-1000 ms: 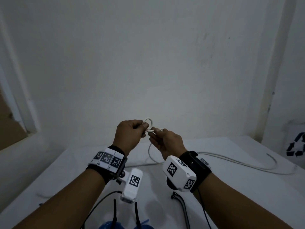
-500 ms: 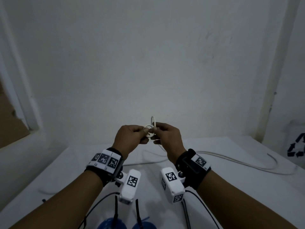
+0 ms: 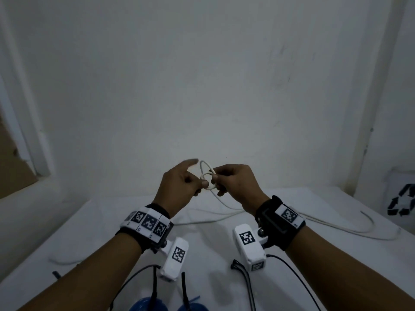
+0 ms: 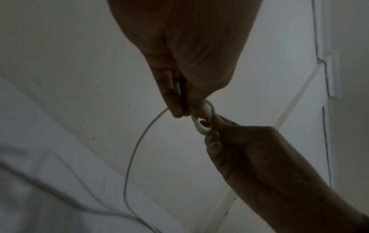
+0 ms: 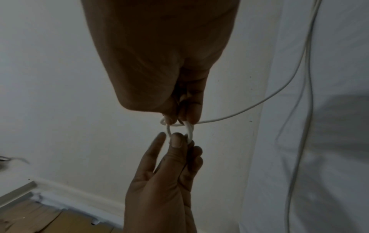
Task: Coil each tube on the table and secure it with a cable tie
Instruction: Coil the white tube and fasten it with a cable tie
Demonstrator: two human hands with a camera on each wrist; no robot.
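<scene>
A thin white tube (image 3: 226,207) rises from the table into a small coil (image 3: 207,175) held in the air between both hands. My left hand (image 3: 201,182) pinches the coil's lower left side with its thumb, while its index finger (image 3: 190,163) points straight up. From the right, my right hand (image 3: 215,178) pinches the coil, fingers curled. The left wrist view shows the coil (image 4: 202,123) between my left hand (image 4: 179,110) and right hand (image 4: 214,134). In the right wrist view my right hand (image 5: 184,118) grips the coil (image 5: 189,131) and the left thumb (image 5: 177,141) presses it.
The tube's slack (image 3: 336,227) trails right across the white-covered table (image 3: 213,254). Another thin white line (image 3: 65,262) lies at the table's left. Black camera cables (image 3: 244,279) and blue objects (image 3: 148,306) sit near the front edge. The wall stands close behind.
My right hand turned palm-down and brought another loop of tube onto the coil. The left index finger straightened upward. Both hands stayed in the same spot above the table.
</scene>
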